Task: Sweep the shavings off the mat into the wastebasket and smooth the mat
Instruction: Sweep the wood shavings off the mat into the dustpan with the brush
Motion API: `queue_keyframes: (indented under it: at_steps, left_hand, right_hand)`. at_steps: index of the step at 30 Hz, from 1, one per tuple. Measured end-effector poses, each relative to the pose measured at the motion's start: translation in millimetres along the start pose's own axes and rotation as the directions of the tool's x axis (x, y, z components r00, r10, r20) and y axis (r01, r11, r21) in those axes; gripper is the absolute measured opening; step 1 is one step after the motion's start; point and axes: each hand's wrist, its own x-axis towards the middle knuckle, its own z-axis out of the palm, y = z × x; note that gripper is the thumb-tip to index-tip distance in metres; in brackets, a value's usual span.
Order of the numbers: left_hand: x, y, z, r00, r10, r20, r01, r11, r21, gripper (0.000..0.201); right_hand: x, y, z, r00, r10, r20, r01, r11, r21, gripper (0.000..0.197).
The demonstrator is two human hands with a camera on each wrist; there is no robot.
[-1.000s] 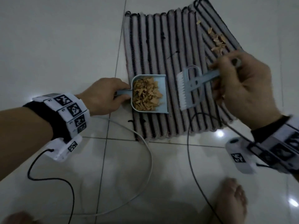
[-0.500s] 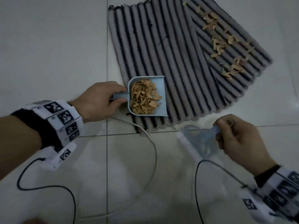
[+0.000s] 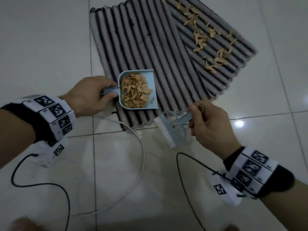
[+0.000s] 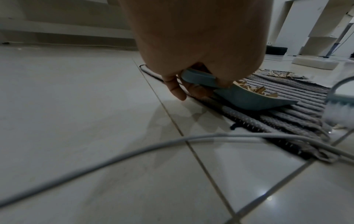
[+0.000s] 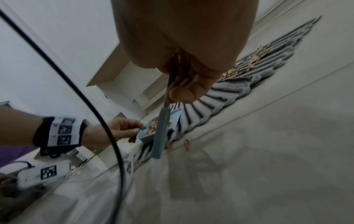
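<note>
Both hands are busy: your left hand [image 3: 90, 95] is curled round the handle of the dustpan [image 3: 138, 90], and your right hand [image 3: 210, 124] pinches the handle of the brush [image 3: 170, 130] between thumb and fingers. Dustpan sits at the near left corner of the mat [image 3: 150, 39], loaded with shavings. Brush hangs over the floor [image 3: 50, 39] just beside the mat's near edge, bristles down and off the mat. A second scatter of loose shavings [image 3: 208, 40] lies on the far right part of the mat, well apart from the dustpan. No wastebasket shows in any view.

Risks, as judged: the pan looks full, so tilting it or nudging it with the brush could spill its load back out. A white cable [image 3: 140, 155] runs under the mat's near corner; snagging it could shift the mat and scatter the loose shavings.
</note>
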Motion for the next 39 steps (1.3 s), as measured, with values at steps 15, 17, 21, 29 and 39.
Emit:
queue_keyframes:
  at_steps: [15,17,21,29,39]
  left_hand:
    - [7,42,9,0.963,0.253,0.091,-0.251,0.967,-0.029,0.049]
    - [3,52,15,0.944,0.294,0.15,-0.287,0.956,-0.065,0.049]
    - [-7,63,23,0.925,0.338,0.171,-0.324,0.94,-0.105,0.046]
    - [-18,60,23,0.932,0.341,0.126,-0.332,0.939,-0.085,0.043]
    - [-24,60,26,0.925,0.357,0.132,-0.345,0.933,-0.103,0.048]
  right_hand:
    - [-8,31,-111,0.977,-0.015,-0.211,-0.039,0.968,-0.25,0.025]
    - [-9,25,-117,0.97,-0.064,-0.235,0.005,0.97,-0.242,0.026]
    - [-13,12,-109,0.967,-0.126,-0.222,0.074,0.97,-0.23,0.022]
    - [-20,23,-54,0.991,-0.09,-0.101,0.071,0.982,-0.176,0.02]
    - [-25,20,-87,0.966,-0.15,-0.211,0.091,0.96,-0.266,0.026]
